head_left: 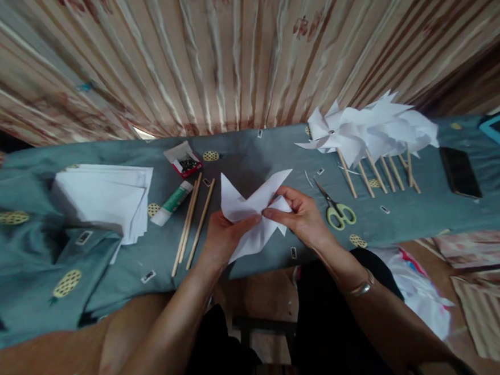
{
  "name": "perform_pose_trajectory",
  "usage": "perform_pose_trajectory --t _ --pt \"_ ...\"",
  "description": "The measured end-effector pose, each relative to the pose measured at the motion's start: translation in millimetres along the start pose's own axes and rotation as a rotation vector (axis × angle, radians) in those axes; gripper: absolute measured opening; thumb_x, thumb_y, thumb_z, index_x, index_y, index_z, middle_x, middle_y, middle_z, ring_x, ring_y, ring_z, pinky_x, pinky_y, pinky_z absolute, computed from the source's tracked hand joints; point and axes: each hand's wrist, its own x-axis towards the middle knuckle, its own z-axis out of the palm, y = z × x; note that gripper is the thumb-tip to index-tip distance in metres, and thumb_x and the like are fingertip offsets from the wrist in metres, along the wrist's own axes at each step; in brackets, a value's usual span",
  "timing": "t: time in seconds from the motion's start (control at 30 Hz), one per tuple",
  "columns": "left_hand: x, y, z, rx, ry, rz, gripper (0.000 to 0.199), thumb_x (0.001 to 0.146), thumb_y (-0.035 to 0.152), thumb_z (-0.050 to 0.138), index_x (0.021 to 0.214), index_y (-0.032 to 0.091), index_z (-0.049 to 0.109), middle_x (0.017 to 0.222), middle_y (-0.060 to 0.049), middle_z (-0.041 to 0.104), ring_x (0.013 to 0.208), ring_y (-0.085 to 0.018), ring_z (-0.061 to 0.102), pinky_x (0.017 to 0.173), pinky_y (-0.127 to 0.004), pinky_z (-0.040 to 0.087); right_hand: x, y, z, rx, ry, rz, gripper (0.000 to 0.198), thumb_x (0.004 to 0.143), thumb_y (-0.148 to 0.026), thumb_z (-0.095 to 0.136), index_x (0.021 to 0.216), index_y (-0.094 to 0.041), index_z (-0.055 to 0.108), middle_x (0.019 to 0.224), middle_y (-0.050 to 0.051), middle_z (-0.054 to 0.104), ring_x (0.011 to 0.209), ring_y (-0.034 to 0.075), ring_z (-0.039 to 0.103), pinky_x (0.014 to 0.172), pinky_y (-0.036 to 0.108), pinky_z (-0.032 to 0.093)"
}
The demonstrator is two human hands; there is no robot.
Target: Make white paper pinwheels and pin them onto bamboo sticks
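Paper pinwheel (252,213) at bench (406,222) near edge | left hand (221,238), right hand (301,215) both pinching folded points at centre | judged light, floppy, tears easily; grip near centre.

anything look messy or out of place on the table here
Little stands out. The cloth is rumpled at the left end, the paper stack is fanned unevenly, and the small pin box lies open. Both hands, left and right, hold the folded paper.
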Motion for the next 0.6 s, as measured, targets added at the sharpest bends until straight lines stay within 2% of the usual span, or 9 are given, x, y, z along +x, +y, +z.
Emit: perform_pose_trajectory --t 0.1,0.17,0.23,0.3,0.33,0.43,0.5,0.6 --pt "4.7 5.7 -11.4 0.047 -0.012 0.121 0.043 0.069 0.054 0.077 0.085 0.014 0.075 0.084 -0.008 0.076 0.083 -0.024 0.071 0.082 -0.036 0.055 2.7 -0.2 -4.6 0.002 0.044 -0.03 0.038 0.059 -0.03 0.087 0.09 -0.021 0.067 0.064 -0.007 0.068 0.051 0.01 0.056 0.053 0.023 0.045" --pt "10.5 10.3 -26.4 0.187 0.076 0.26 0.046 0.08 0.057 0.065 0.093 0.014 0.075 0.09 -0.01 0.075 0.085 -0.022 0.07 0.083 -0.035 0.054 3.8 -2.4 -8.0 0.011 0.062 -0.052 0.036 0.058 -0.029 0.088 0.087 -0.021 0.067 0.065 -0.007 0.068 0.051 0.009 0.055 0.052 0.023 0.044" --pt "17.0 13.0 -43.9 0.465 0.214 0.415 0.038 0.086 0.048 0.059 0.1 0.015 0.074 0.095 -0.009 0.074 0.083 -0.021 0.069 0.08 -0.033 0.055 3.6 -6.1 -10.9 0.024 0.079 -0.064 0.036 0.056 -0.029 0.089 0.084 -0.021 0.067 0.065 -0.007 0.069 0.051 0.01 0.056 0.052 0.023 0.045" --pt "22.4 12.8 -59.2 0.823 0.249 0.533 0.028 0.082 0.033 0.062 0.102 0.018 0.073 0.101 -0.008 0.072 0.085 -0.021 0.068 0.08 -0.034 0.055 2.1 -10.5 -13.1 0.033 0.093 -0.066 0.037 0.054 -0.028 0.089 0.083 -0.021 0.068 0.065 -0.006 0.07 0.051 0.01 0.056 0.052 0.023 0.046" --pt "24.3 11.7 -64.8 0.961 0.256 0.558 0.026 0.082 0.027 0.061 0.102 0.018 0.073 0.104 -0.009 0.071 0.087 -0.022 0.068 0.082 -0.035 0.055 1.0 -12.5 -14.0 0.037 0.098 -0.065 0.037 0.053 -0.028 0.09 0.082 -0.021 0.068 0.065 -0.006 0.07 0.051 0.01 0.056 0.052 0.023 0.046" --pt "27.1 6.9 -72.2 1.259 0.256 0.596 0.027 0.081 0.018 0.06 0.105 0.016 0.071 0.114 -0.011 0.069 0.109 -0.029 0.064 0.098 -0.042 0.05 -3.2 -16.6 -16.5 0.042 0.083 -0.071 0.037 0.053 -0.028 0.09 0.081 -0.021 0.067 0.063 -0.007 0.07 0.05 0.01 0.056 0.052 0.023 0.047" --pt "27.8 4.3 -71.8 1.367 0.249 0.603 0.026 0.082 0.016 0.058 0.105 0.015 0.071 0.114 -0.013 0.069 0.115 -0.031 0.061 0.102 -0.044 0.048 -5.6 -17.4 -17.7 0.044 0.057 -0.078 0.036 0.054 -0.028 0.09 0.081 -0.021 0.067 0.062 -0.007 0.069 0.05 0.01 0.057 0.052 0.023 0.048" --pt "30.0 3.1 -69.7 1.411 0.248 0.583 0.027 0.084 0.014 0.052 0.102 0.014 0.071 0.11 -0.014 0.07 0.109 -0.029 0.064 0.097 -0.042 0.051 -7.5 -16.5 -17.6 0.037 0.018 -0.073 0.035 0.056 -0.029 0.089 0.082 -0.022 0.066 0.066 -0.006 0.071 0.053 0.011 0.06 0.055 0.024 0.051"
